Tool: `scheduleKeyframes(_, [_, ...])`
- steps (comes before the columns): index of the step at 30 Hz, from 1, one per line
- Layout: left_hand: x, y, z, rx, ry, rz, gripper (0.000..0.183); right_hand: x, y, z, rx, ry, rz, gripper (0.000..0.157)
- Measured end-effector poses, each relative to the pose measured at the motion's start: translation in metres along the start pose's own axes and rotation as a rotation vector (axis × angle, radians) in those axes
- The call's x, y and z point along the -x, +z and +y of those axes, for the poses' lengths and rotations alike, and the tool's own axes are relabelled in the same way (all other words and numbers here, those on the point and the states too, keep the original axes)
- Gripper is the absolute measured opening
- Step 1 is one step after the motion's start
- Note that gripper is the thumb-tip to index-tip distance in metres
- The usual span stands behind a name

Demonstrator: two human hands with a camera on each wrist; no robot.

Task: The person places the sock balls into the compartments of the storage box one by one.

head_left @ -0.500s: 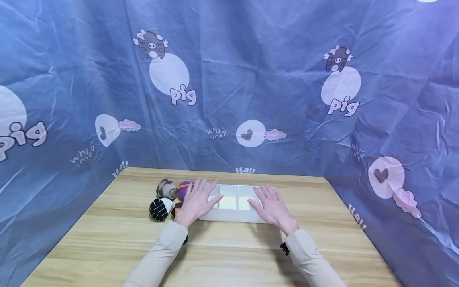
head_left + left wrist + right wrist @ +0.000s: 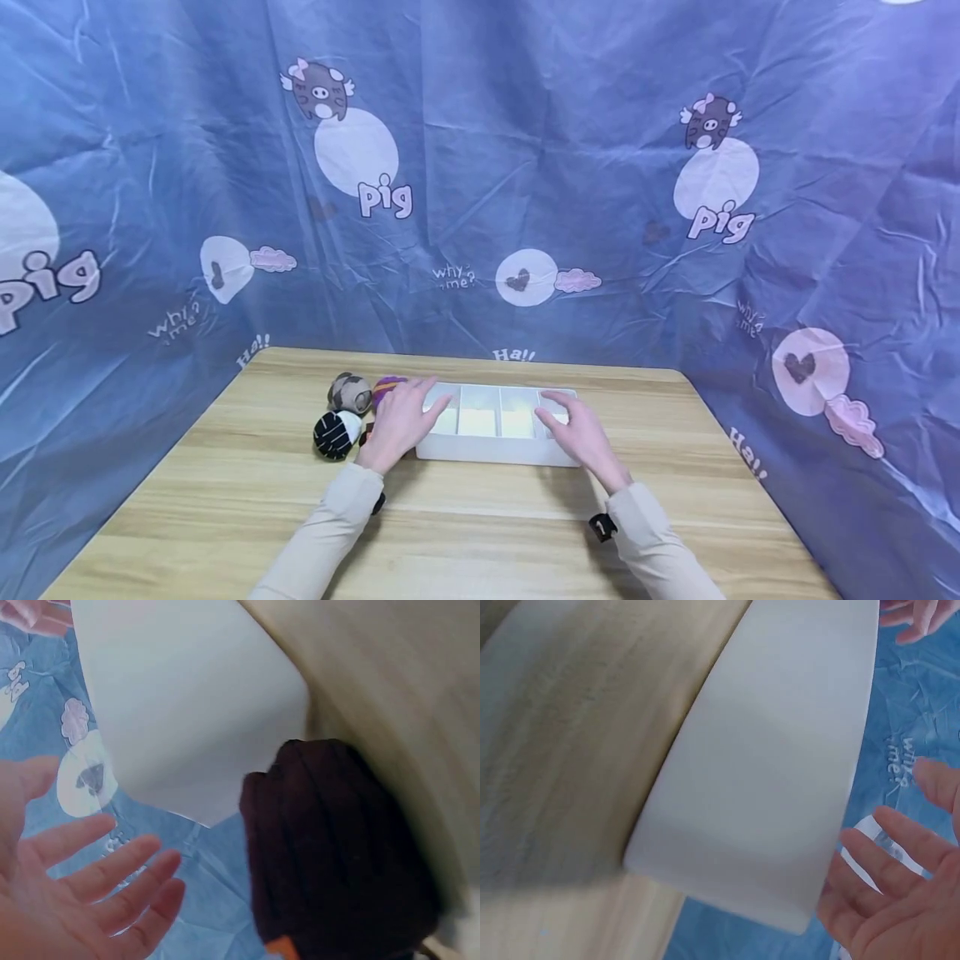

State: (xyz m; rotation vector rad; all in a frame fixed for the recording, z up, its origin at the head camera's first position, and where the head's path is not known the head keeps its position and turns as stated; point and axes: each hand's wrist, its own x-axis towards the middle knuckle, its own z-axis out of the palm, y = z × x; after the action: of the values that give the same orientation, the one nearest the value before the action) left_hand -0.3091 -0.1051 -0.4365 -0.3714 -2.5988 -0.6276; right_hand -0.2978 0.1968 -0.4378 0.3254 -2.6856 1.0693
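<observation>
White box [image 2: 487, 451] between left hand [image 2: 400, 423] and right hand [image 2: 585, 429], both with fingers wide; four cloth balls [image 2: 336, 435] beside left fingers.

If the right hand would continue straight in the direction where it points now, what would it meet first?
Most likely the box: in the head view, the right hand points across it from its right end. Its height is unclear, so it might pass above.
</observation>
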Motion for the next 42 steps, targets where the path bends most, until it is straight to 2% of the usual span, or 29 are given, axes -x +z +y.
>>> scheduleKeyframes(4, [-0.001,-0.004,-0.012,0.075,-0.053,0.016,0.047,0.0,-0.006,0.008,-0.026,0.041,0.024,0.047])
scheduleKeyframes(7, [-0.001,-0.006,-0.021,0.148,-0.103,0.018,0.041,0.001,-0.012,0.016,-0.042,0.076,0.01,0.052])
scheduleKeyframes(11, [0.001,-0.007,-0.03,0.224,-0.156,0.065,0.034,0.004,-0.016,0.026,-0.126,0.168,-0.041,0.061])
scheduleKeyframes(15, [0.003,-0.01,-0.038,0.289,-0.177,0.106,0.03,0.007,-0.017,0.034,-0.237,0.237,-0.075,0.066])
scheduleKeyframes(18, [0.003,-0.014,-0.044,0.331,-0.182,0.124,0.027,0.01,-0.019,0.038,-0.278,0.241,-0.077,0.065])
scheduleKeyframes(21, [0.004,-0.019,-0.051,0.359,-0.203,0.134,0.026,0.012,-0.02,0.042,-0.267,0.233,-0.072,0.062])
scheduleKeyframes(27, [0.006,-0.029,-0.067,0.373,-0.238,0.101,0.027,0.015,-0.021,0.049,-0.258,0.238,-0.093,0.062])
scheduleKeyframes(37, [0.016,-0.045,-0.095,0.416,-0.278,0.075,0.027,0.017,-0.024,0.058,-0.433,0.239,-0.19,0.075])
scheduleKeyframes(42, [0.023,-0.051,-0.108,0.439,-0.325,0.062,0.034,0.017,-0.024,0.057,-0.446,0.268,-0.204,0.076])
